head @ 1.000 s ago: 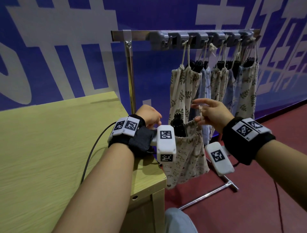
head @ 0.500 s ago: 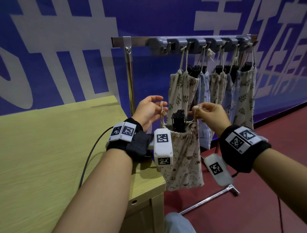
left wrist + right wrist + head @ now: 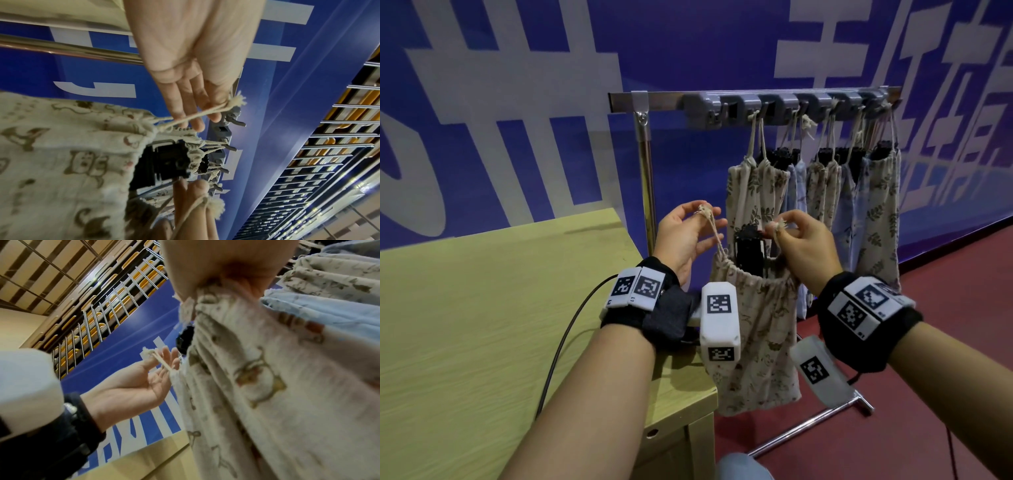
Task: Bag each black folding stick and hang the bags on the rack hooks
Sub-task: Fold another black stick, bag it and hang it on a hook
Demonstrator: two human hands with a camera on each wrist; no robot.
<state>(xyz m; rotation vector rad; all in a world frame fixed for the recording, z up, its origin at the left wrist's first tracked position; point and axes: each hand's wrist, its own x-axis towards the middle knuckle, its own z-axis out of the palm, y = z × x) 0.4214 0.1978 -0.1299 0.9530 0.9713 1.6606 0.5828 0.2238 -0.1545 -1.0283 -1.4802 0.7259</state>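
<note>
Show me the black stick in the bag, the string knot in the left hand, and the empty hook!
black folding stick [image 3: 748, 251], head view, its top poking from the bag.
string knot [image 3: 704, 209], head view, its frayed end.
empty hook [image 3: 717, 114], head view, leftmost hook's front.

Light wooden table [image 3: 465, 308] at left, black cable [image 3: 565, 346] across it; blue banner wall [image 3: 688, 44] behind; red floor [image 3: 928, 428].

Sports hall, tiered yellow seats [image 3: 123, 288], blue banner wall [image 3: 688, 51], red floor [image 3: 928, 394]
</note>
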